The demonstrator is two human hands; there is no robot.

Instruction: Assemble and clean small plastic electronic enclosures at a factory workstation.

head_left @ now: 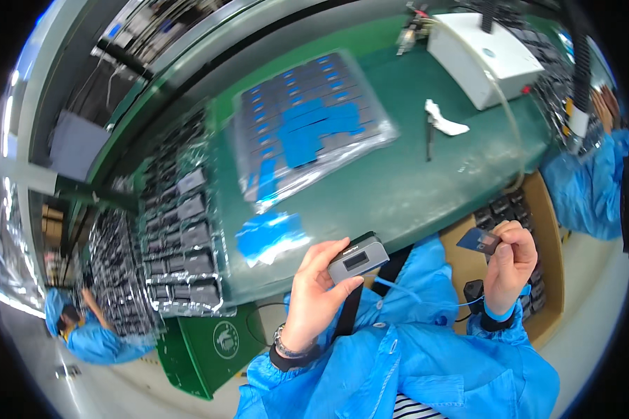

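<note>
My left hand (310, 302) is closed round a small grey rectangular device (372, 255) with a dark window in its face, held above the near edge of the green bench. Thumb and fingers grip its left end and lower side. To the right, my right hand (513, 269) pinches a small dark blue flat piece (474, 239), like a film or card, by its right end. The two hands are well apart. A blue band with a thin cord (440, 303) circles my right wrist.
On the green bench (391, 185) lie a clear-bagged sheet of grey parts (286, 105), loose blue films (269, 237), a black stick (429, 141), a white crumpled piece (446, 121) and a white machine (482, 59). Black devices (182, 241) fill plastic trays left. A cardboard box (553, 283) stands right. Co-workers sit both sides.
</note>
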